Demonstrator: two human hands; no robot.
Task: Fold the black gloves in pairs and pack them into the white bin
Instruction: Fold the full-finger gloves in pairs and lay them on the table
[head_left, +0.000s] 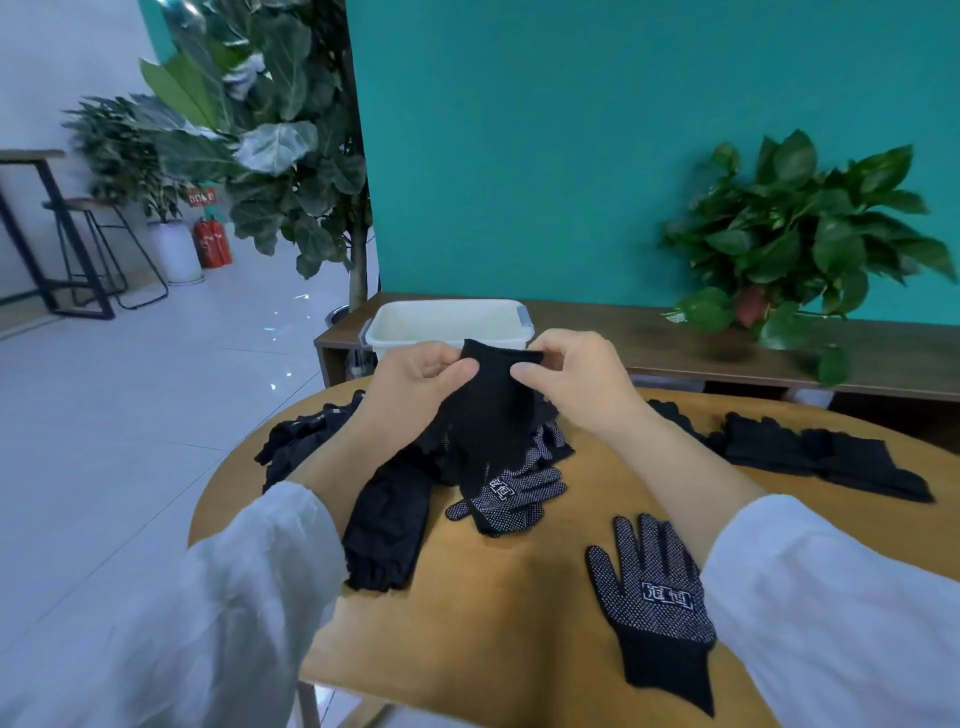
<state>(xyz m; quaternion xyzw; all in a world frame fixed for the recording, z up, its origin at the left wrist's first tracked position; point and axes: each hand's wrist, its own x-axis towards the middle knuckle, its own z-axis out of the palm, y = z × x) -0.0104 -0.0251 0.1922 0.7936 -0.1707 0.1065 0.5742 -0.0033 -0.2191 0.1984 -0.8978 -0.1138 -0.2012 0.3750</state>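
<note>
Nearest your camera, your two white sleeves (249, 587) frame the lower corners, forearms reaching forward over the round wooden table (498, 613). One dotted glove (657, 597) lies flat and palm-up just beside your right sleeve, fingers pointing away from you, cuff toward the table's near edge, with a white printed label across its palm.

Your left hand (415, 379) and right hand (576, 379) are raised above the middle of the table. Both pinch the cuff end of the held glove (493, 410), thumb against fingers on either side of the cuff. That glove hangs from your hands, its dotted fingers reaching down to the table surface.

Under and around the held glove sits a loose pile of black gloves (540, 447). A dark folded piece (387, 525) lies left of the pile, just beside your left forearm. More black gloves (301, 436) are bunched at the table's far left edge. A further heap (831, 457) stretches along the right side, well apart from your hands.

Beyond the table, the white bin (447, 322) stands on a low wooden shelf (727, 348) against the teal wall (545, 145); no gloves are visible inside from this angle. A leafy potted plant (789, 244) stands on the same shelf to the right.
</note>
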